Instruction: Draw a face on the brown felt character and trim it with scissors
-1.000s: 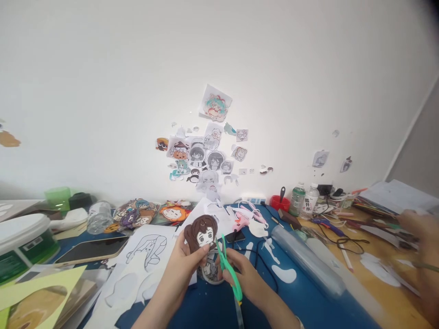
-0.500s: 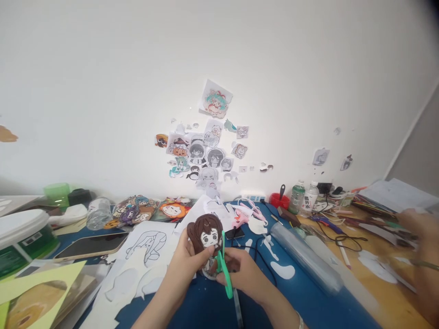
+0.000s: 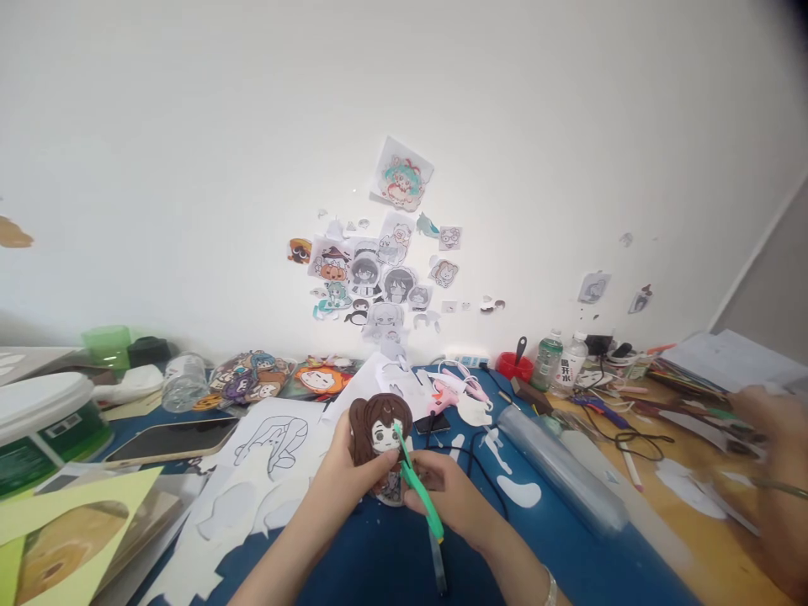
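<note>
In my left hand (image 3: 359, 459) is a flat cutout doll figure (image 3: 382, 421) with brown hair, a side ponytail and a white face. The left thumb presses on its front below the face, and the fingers wrap behind its left edge. My right hand (image 3: 445, 488) is closed around green tweezers (image 3: 422, 497). Their tip lies over the right side of the figure's face; whether it touches cannot be made out. The figure's lower part is partly hidden by the hands. A slim greyish stick (image 3: 438, 568) lies just below the tweezers on the blue mat (image 3: 366, 564).
Left are a line drawing with paper offcuts (image 3: 271, 446), a phone (image 3: 170, 439) and a white-lidded tub (image 3: 44, 429). Right are a pink glue gun (image 3: 445, 400), a clear plastic roll (image 3: 561, 471), bottles (image 3: 548, 362) and cables. Another person's hand (image 3: 767, 429) is at the far right.
The green tweezers have turned, their tip moving up and left across the figure's face and their rear end shifting right. The left hand keeps hold of the figure. The view has shifted slightly.
</note>
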The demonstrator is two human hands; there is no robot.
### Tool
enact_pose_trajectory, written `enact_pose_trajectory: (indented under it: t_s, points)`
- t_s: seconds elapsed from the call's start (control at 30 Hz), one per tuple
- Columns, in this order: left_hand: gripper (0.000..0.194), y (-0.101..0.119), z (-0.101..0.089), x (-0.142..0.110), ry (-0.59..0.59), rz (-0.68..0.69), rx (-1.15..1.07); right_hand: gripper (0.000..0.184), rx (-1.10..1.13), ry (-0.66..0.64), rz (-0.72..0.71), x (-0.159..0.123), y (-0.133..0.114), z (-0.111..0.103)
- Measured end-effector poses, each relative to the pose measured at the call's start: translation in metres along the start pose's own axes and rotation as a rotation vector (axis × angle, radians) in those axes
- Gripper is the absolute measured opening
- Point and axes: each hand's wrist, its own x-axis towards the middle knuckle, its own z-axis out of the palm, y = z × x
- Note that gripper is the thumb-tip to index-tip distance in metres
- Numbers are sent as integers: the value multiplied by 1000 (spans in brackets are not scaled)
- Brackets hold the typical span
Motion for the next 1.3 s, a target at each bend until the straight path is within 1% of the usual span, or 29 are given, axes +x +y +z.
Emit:
enact_pose_trajectory:
  t_s: [0.17, 0.27, 0.4, 0.47, 0.53, 0.67, 0.77, 0.83, 0.93, 1.07, 1.3]
  points:
    - [79, -4, -1, 3, -19, 30, -5, 38, -39, -62, -12, -3, -10, 1]
    - [82, -6, -2, 4, -40, 45, -17, 37, -47, -89, -17, -4, -15, 1]
    - [82, -4, 0, 1, -69, 61, -43, 28, -40, -35, 11, -4, -13, 0]
    - [80, -2, 2, -2, -84, 74, -53, 26, -25, -39, -8, -4, -11, 0]
    - [78, 0, 4, -4, -100, 85, -58, 27, -22, -51, -49, -4, -10, 0]
    - [76, 4, 7, -6, -119, 88, -62, 33, -59, 7, -116, -3, -5, 0]
    - [77, 4, 8, -7, -124, 87, -79, 40, -60, 18, -158, -3, 0, 1]
    - [76, 4, 9, -7, -125, 90, -92, 40, -73, 37, -155, -3, 3, 1]
    - [73, 3, 9, -7, -115, 95, -106, 34, -89, 66, -126, -3, 3, 2]
    - [72, 1, 7, -5, -106, 99, -117, 27, -101, 55, -125, -4, -2, 3]
    - [81, -3, 1, 1, -74, 68, -118, 28, -164, 83, -108, -6, -7, 2]
